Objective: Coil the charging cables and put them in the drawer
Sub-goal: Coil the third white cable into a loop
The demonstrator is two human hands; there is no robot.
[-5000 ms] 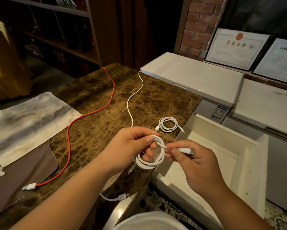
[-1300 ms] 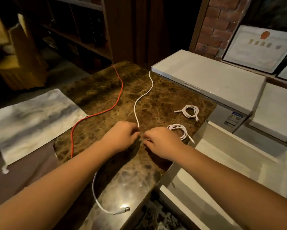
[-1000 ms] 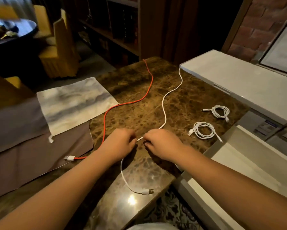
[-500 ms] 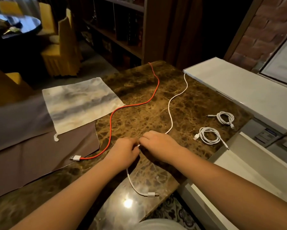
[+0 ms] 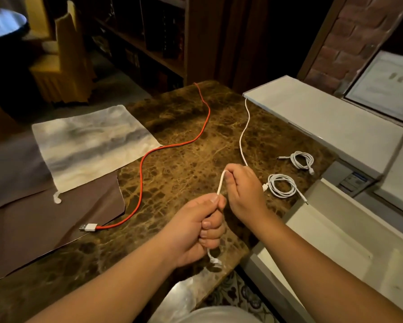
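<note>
Head view: white cable [image 5: 244, 136] lengthwise, away

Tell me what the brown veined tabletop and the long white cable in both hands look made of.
Brown veined tabletop: looks like polished marble or a stone-look laminate, with glossy glare at the near edge. Long white cable, held by left hand and right hand: smooth, matte plastic-looking jacket that bends easily.

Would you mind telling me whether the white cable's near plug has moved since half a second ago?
Yes. The plug has left the marble tabletop and now dangles below the left hand, which grips the long white cable.
</note>
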